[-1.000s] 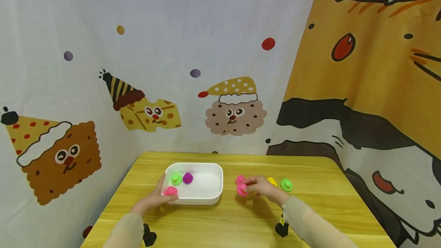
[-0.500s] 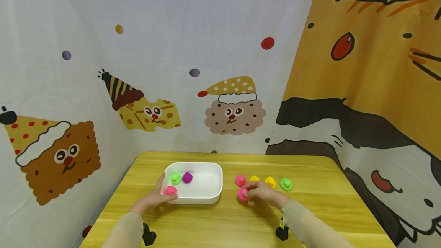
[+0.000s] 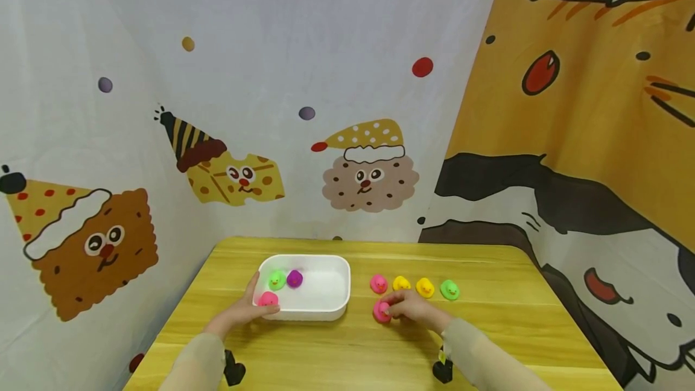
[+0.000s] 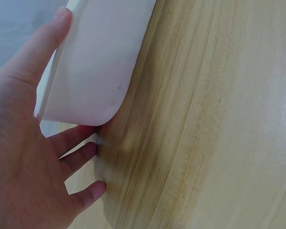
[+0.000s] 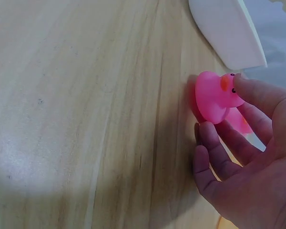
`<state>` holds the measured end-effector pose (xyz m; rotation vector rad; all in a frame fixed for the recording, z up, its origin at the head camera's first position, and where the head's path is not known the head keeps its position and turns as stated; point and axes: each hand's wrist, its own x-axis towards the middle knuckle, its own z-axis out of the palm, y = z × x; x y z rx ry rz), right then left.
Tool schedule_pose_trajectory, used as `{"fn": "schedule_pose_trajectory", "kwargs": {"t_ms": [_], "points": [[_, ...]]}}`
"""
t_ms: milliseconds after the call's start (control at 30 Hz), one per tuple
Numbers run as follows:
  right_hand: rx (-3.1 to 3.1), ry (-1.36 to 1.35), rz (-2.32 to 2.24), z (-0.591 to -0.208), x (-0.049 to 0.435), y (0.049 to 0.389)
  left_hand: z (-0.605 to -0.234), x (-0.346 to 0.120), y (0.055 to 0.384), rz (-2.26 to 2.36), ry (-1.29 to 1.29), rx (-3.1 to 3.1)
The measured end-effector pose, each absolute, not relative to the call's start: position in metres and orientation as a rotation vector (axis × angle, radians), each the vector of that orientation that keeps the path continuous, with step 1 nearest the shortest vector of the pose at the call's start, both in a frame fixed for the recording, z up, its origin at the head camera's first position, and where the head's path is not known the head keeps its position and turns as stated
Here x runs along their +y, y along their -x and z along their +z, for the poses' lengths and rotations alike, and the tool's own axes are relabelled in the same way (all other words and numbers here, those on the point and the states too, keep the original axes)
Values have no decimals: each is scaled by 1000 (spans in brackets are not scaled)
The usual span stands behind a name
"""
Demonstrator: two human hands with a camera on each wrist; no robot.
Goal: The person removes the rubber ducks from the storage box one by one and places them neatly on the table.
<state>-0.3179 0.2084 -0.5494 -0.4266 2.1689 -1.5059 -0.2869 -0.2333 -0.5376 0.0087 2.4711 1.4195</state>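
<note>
At the left of the table, a white plastic tray holds a green rubber duck, a purple one and a pink one. My left hand holds the tray's near left corner, thumb along the front rim and fingers beside the short wall. Right of the tray, my right hand pinches a pink duck by its head, thumb on the face. This duck is at or just above the tabletop; I cannot tell which.
Behind my right hand stand another pink duck, two yellow ducks and a green duck in a row. The wooden table ends at a printed cloth backdrop.
My right hand has drawn the pinched pink duck slightly toward me, apart from the other pink one. A yellow duck behind the hand has come into view. My left hand stays on the tray.
</note>
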Motion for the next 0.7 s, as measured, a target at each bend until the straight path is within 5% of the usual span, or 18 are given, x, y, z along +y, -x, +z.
{"fn": "schedule_pose_trajectory", "kwargs": {"t_ms": [700], "points": [[2271, 447, -1459, -554, 203, 315, -538, -234, 288, 1413, -2, 2471]]}}
